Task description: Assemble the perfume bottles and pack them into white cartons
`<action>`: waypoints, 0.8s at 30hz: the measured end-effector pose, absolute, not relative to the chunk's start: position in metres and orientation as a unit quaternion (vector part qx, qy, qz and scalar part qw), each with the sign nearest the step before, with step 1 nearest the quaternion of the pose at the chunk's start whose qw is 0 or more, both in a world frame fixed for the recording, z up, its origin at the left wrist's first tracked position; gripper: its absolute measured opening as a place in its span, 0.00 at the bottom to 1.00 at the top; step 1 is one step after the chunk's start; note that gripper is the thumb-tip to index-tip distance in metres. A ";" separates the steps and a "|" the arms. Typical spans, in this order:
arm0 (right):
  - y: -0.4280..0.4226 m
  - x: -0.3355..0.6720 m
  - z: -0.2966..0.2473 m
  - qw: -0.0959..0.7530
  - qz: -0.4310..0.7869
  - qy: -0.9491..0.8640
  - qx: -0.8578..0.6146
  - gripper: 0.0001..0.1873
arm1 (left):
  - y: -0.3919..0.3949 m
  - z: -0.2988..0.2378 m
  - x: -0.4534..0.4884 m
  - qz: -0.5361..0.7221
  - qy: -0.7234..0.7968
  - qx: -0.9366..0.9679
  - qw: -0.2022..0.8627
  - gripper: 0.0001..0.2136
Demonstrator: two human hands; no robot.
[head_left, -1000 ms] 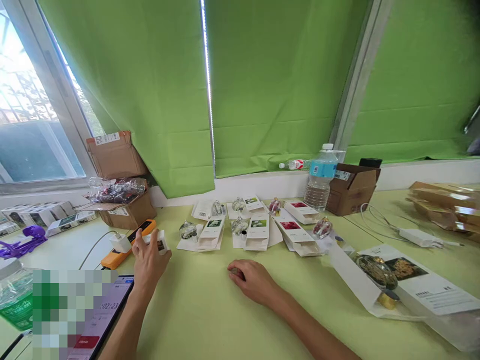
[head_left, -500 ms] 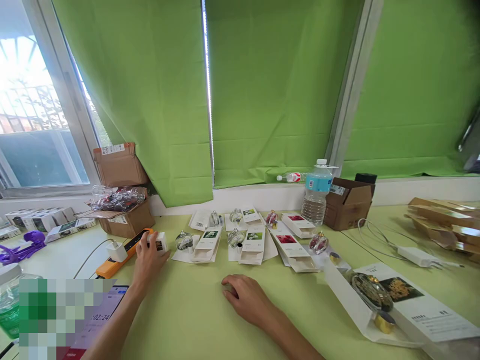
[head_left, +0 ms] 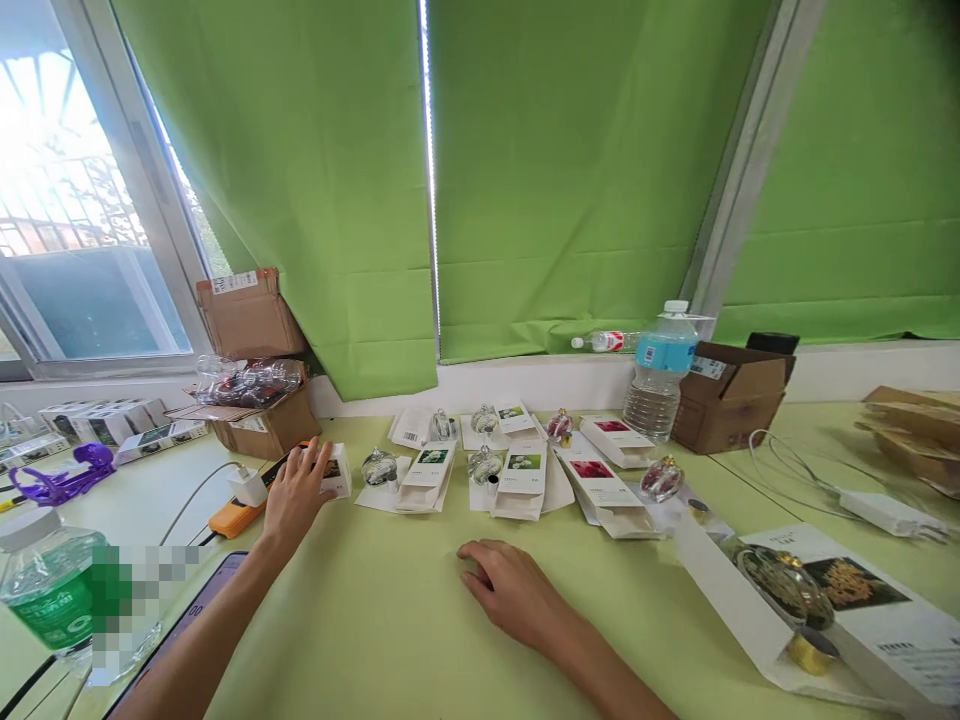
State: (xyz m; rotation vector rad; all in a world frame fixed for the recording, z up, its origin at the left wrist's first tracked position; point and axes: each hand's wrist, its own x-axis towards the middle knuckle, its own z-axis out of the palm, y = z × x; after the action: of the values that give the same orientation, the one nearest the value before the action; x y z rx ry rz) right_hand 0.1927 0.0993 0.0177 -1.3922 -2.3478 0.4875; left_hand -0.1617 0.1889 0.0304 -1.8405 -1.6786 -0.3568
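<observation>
My left hand [head_left: 294, 497] reaches to the left-centre of the table, its fingers stretched out beside a small white box [head_left: 341, 471] with a picture on its side. The thumb lies along the box's near side; whether the fingertips touch its far side is hidden. My right hand [head_left: 510, 590] rests on the bare tabletop, fingers loosely bent, thumb a little apart, nothing visible in it. Beyond the hands lie opened white flower-picture boxes [head_left: 521, 490] and ornate clear glass bottles [head_left: 379, 467]. A red-tinted bottle [head_left: 661, 478] lies farther right.
An orange power strip [head_left: 229, 518] with a white charger [head_left: 249, 487] is left of my left hand. Green-labelled bottle [head_left: 56, 590] and phone [head_left: 180, 620] are near left. Cardboard boxes [head_left: 266, 425], a large water bottle [head_left: 660, 380] and a larger opened package [head_left: 862, 580] surround the workspace.
My left hand's fingers have straightened and spread from around the small white box, which sits slightly nearer the glass bottle. The view has shifted a little; my right hand stays put.
</observation>
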 end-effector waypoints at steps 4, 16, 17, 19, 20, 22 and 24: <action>0.101 0.192 0.018 0.180 0.177 -0.832 -0.494 0.15 | 0.207 0.034 -0.160 -0.123 -0.622 -0.702 0.324 0.32; 0.099 0.190 0.024 0.171 0.173 -0.820 -0.518 0.11 | 0.285 0.027 -0.144 -0.141 -0.626 -0.703 0.307 0.32; 0.099 0.189 0.023 0.163 0.171 -0.818 -0.525 0.10 | 0.291 0.027 -0.143 -0.142 -0.629 -0.701 0.305 0.32; 0.099 0.187 0.022 0.145 0.154 -0.821 -0.530 0.11 | 0.304 0.026 -0.143 -0.143 -0.633 -0.699 0.301 0.32; 0.099 0.187 0.020 0.137 0.144 -0.824 -0.530 0.12 | 0.311 0.026 -0.143 -0.143 -0.634 -0.699 0.299 0.32; 0.099 0.186 0.018 0.124 0.131 -0.831 -0.525 0.14 | 0.324 0.026 -0.143 -0.144 -0.635 -0.699 0.296 0.32; 0.100 0.185 0.015 0.120 0.127 -0.837 -0.519 0.14 | 0.335 0.026 -0.143 -0.147 -0.634 -0.700 0.294 0.30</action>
State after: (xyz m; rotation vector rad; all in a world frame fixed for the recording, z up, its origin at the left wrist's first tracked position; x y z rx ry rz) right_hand 0.1853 0.0998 0.0152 -1.5175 -2.4448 0.3716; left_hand -0.1432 0.3355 0.0263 -1.8638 -1.6865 -0.3909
